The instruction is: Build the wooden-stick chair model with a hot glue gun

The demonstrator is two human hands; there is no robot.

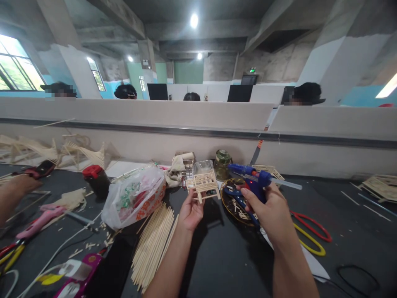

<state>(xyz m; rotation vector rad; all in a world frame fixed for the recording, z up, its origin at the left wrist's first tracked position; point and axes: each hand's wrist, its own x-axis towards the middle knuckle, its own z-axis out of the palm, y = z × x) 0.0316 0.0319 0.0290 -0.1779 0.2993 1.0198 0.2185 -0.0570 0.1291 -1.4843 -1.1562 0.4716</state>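
Framework of pale sticks [206, 185] is held up above the dark tabletop [235, 265], at the fingertips of the worker's left hand [191, 213]. From where I stand, its lower left part is pinched, the thumb in front and the other fingers curled underneath and partly hidden behind it, while most of the piece rises beyond the tips, out to the right. It's a small, boxy thing in bare, light wood: thin bars run across in rows, shorter pieces cross them, gaps show through, and stubby ends poke out at the bottom like legs. Just to its right, the right hand [273, 211] has its fingers wrapped around a blue glue gun [259, 182], thumb along the side, nozzle aimed leftward and apart from the wood; a clear glue stick [291, 184] juts from the back. Under the gun sits a round basket [226, 211] with wood scraps inside. Nearer the worker's left forearm lies a fan of loose sticks [153, 248], beside a stuffed plastic bag [136, 194]. Farther left, someone else's hand [23, 184] reaches over the table.
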